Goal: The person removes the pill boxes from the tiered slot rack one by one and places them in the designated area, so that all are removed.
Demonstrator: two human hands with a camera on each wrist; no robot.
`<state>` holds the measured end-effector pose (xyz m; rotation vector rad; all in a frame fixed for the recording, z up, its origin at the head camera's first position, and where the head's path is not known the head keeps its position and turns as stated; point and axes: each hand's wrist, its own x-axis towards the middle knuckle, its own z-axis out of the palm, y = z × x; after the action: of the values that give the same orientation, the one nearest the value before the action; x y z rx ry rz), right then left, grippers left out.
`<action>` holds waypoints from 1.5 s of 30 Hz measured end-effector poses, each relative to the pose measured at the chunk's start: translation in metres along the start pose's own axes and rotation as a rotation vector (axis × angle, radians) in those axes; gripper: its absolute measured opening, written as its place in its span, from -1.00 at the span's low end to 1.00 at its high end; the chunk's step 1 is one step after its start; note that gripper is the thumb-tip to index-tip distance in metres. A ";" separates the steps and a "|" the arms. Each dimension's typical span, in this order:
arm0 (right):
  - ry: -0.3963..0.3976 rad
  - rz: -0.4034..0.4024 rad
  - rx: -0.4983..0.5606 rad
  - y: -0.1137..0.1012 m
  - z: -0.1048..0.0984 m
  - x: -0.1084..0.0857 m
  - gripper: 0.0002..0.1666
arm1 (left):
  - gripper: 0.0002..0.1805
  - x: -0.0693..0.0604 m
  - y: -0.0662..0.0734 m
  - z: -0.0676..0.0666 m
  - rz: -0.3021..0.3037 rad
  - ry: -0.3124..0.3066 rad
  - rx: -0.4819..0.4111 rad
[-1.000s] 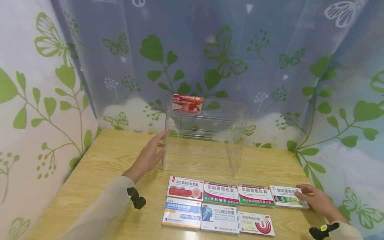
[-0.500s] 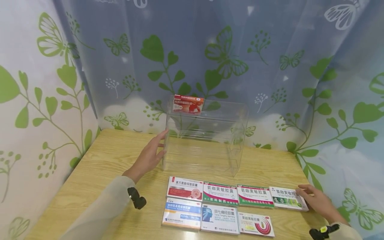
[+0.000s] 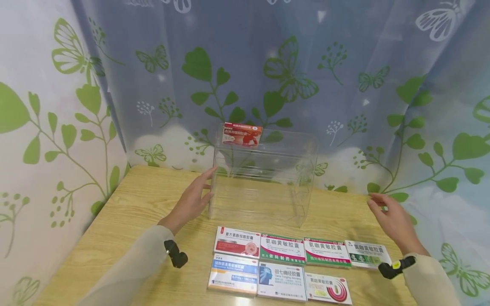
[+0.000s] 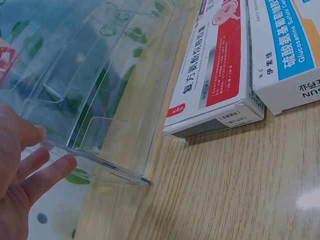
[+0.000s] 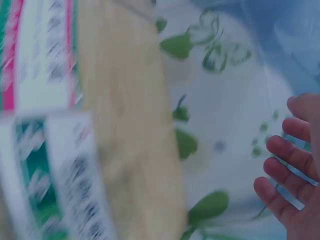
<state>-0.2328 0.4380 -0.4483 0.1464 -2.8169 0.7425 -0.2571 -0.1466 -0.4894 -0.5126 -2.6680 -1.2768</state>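
My left hand (image 3: 192,201) touches the left side of a clear acrylic tiered display stand (image 3: 260,208), its fingers extended along the side panel. A red medicine box (image 3: 242,135) stands on the stand's top tier at the left. My right hand (image 3: 396,221) hovers over the table's right part with relaxed fingers and nothing in it. Nearest to it lies a white-and-green medicine box (image 3: 368,255), apart from the fingers. In the right wrist view the right hand's fingers (image 5: 290,150) are spread, and that view is blurred.
In front of the stand several medicine boxes lie flat in two rows, among them a red-and-white box (image 3: 237,241), a blue-and-white box (image 3: 233,272) and a smaller white box (image 3: 327,289). A patterned curtain (image 3: 245,63) encloses the wooden table (image 3: 153,182).
My right hand has left the white-and-green box and moved up toward the back of the table. The left hand has stayed at the stand's side.
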 end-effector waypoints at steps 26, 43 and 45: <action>-0.027 -0.346 0.227 -0.231 0.033 0.135 -0.30 | -0.04 -0.001 -0.003 0.001 0.024 0.010 -0.007; -0.123 -0.408 -0.116 -0.304 0.082 0.158 -0.21 | -0.04 -0.001 -0.004 0.002 0.019 0.011 0.008; -0.085 -0.421 -0.124 -0.308 0.084 0.156 -0.33 | -0.04 0.000 -0.004 0.002 0.021 0.010 0.009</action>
<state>-0.3530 0.1232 -0.3362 0.7364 -2.7563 0.4725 -0.2581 -0.1472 -0.4936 -0.5301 -2.6514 -1.2573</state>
